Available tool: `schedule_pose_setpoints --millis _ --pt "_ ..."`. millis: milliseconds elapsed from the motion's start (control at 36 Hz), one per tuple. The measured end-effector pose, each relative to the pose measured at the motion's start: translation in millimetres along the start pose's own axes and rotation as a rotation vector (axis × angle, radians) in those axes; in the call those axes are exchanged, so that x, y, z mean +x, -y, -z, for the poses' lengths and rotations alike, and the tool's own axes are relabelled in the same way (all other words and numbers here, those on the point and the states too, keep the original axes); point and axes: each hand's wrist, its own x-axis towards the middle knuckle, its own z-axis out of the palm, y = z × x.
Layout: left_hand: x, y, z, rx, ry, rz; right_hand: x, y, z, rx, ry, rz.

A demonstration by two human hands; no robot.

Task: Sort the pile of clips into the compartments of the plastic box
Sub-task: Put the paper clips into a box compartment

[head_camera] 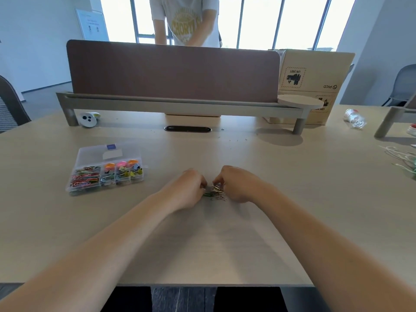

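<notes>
Plastic box (105,170): lid open, on the table (225,244) left of the hands; the left compartments hold coloured paper clips (84,179), the others binder clips (122,174).
Around: desk divider (173,73), cardboard box (315,73) and a lying bottle (354,118) far back.
Pile of clips (218,190): small gold tangle, a green clip (207,194) at its left, between both hands.
Right hand (236,185): curled fingers pinch the pile's top.
Left hand (191,188): fingers curled at the pile's left edge; cannot tell whether it grips anything.

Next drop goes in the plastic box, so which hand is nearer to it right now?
Left. The left hand is at the pile of clips, to the right of the plastic box; the right hand is on the pile's far side, farther off.
</notes>
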Motion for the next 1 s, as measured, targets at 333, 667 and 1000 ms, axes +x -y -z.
schedule_pose_setpoints --millis 333,667,1000 --pt "-7 -19 3 0.017 0.112 -0.038 -26 -4 4 0.028 0.042 -0.029" --pt "-4 -29 -6 -0.038 0.018 -0.037 -33 8 0 -0.073 -0.013 -0.003" --pt "1 -25 -12 0.037 -0.046 -0.073 -19 6 -11 -0.135 -0.085 0.014"
